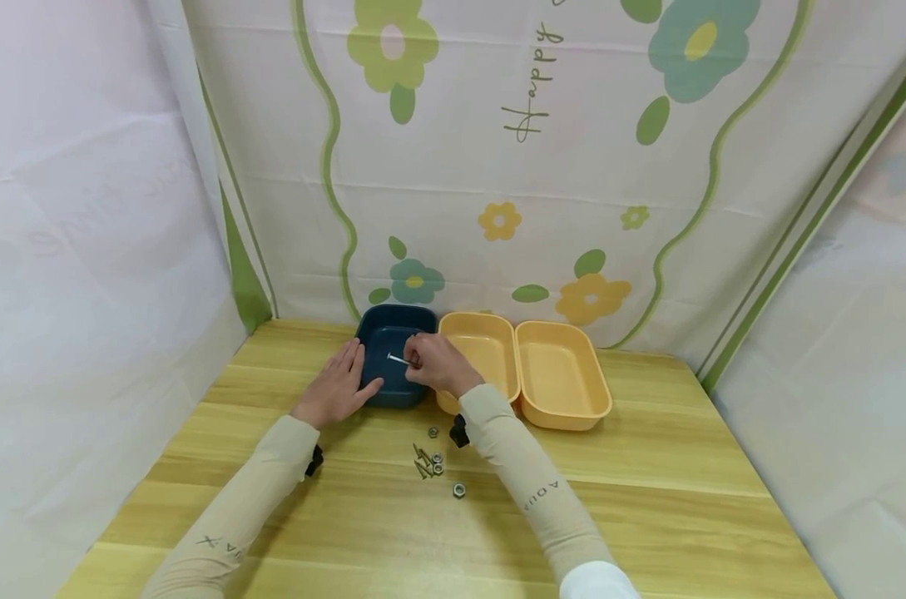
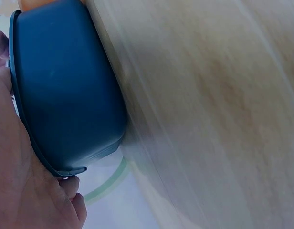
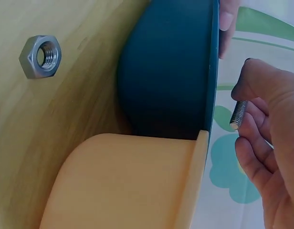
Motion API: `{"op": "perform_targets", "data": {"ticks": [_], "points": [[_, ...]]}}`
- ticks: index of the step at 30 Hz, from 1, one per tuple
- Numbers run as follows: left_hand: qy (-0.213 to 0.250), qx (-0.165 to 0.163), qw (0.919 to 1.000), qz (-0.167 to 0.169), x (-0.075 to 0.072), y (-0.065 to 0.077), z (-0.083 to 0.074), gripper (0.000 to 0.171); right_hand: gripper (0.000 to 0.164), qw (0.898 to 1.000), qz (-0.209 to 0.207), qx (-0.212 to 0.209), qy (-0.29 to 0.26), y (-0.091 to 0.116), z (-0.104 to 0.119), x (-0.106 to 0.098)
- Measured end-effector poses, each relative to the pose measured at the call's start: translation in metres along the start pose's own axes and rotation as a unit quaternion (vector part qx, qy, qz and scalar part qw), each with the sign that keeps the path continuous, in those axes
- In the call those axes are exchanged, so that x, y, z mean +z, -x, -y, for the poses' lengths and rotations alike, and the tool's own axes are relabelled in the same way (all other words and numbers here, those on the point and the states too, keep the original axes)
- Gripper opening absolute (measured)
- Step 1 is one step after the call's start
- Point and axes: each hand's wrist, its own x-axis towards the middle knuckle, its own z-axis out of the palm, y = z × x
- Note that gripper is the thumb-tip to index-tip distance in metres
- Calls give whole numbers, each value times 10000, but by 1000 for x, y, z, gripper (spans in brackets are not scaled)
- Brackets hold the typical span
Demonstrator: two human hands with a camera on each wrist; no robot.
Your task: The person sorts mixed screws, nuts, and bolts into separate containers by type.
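A dark blue tray (image 1: 387,394) stands at the left of a row of trays. My left hand (image 1: 334,387) rests on its left and near rim, fingers fairly straight and thumb along the near edge; the left wrist view shows that hand (image 2: 27,176) against the rim. Above the tray's right side my right hand (image 1: 439,363) pinches a silver bolt (image 1: 398,359), its flat head pointing left. In the right wrist view the bolt's threaded end (image 3: 238,115) pokes out between thumb and fingers. One hex nut (image 3: 40,57) lies on the table near the trays.
Two yellow trays (image 1: 565,420) adjoin the blue one on its right. Several screws (image 1: 423,462) and several nuts (image 1: 459,490) lie on the wooden table (image 1: 363,532) between my forearms. A patterned cloth (image 1: 438,166) hangs behind the trays.
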Motion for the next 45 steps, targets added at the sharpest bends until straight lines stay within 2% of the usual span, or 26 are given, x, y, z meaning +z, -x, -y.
{"op": "perform_targets", "data": {"ticks": [9, 15, 22, 35, 38, 45], "points": [[25, 62, 10000, -24, 3, -1, 1, 88, 33, 9991, -328, 133, -212, 6, -2, -2], [70, 31, 9999, -71, 2, 0, 1, 87, 35, 9980, -497, 75, -395, 12, -6, -19], [41, 38, 10000, -35, 0, 2, 1, 88, 35, 9983, -556, -18, -185, 24, -11, -35], [141, 64, 9999, -18, -4, 6, 1, 88, 42, 9972, -384, -585, 282, 51, -22, -74], [198, 96, 9997, -69, -5, 7, 0, 87, 46, 9972, -231, -524, 490, 61, -24, -82], [169, 117, 9998, -55, -3, 6, 0, 87, 59, 9974, 233, -62, 672, 89, -30, -93]]}}
